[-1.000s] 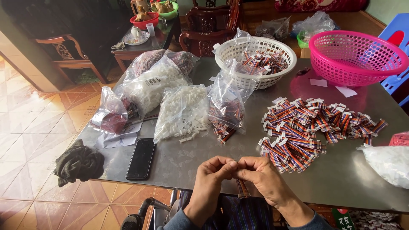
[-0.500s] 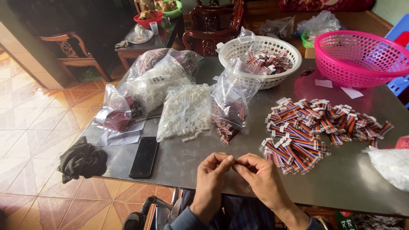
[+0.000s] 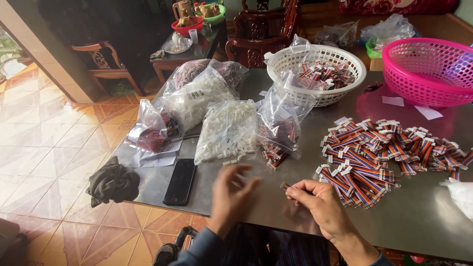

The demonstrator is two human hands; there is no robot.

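My right hand (image 3: 318,202) pinches the end of a short striped ribbon cable (image 3: 286,186) just above the grey metal table (image 3: 423,212). My left hand (image 3: 231,192), blurred with motion, is spread open over the table, close to some loose white connectors (image 3: 232,160) below a clear bag of white connectors (image 3: 227,129). A pile of striped ribbon cables with white connectors (image 3: 379,150) lies right of my right hand.
A black phone (image 3: 180,181) and a dark cloth (image 3: 113,183) lie near the left edge. More plastic bags (image 3: 194,96), a white basket of cables (image 3: 318,74) and a pink basket (image 3: 428,69) stand farther back. Wooden furniture and a tiled floor lie beyond.
My hands were together at the table's near edge. The left hand has let go and moved left toward the white connectors, fingers spread; the right still holds the cable.
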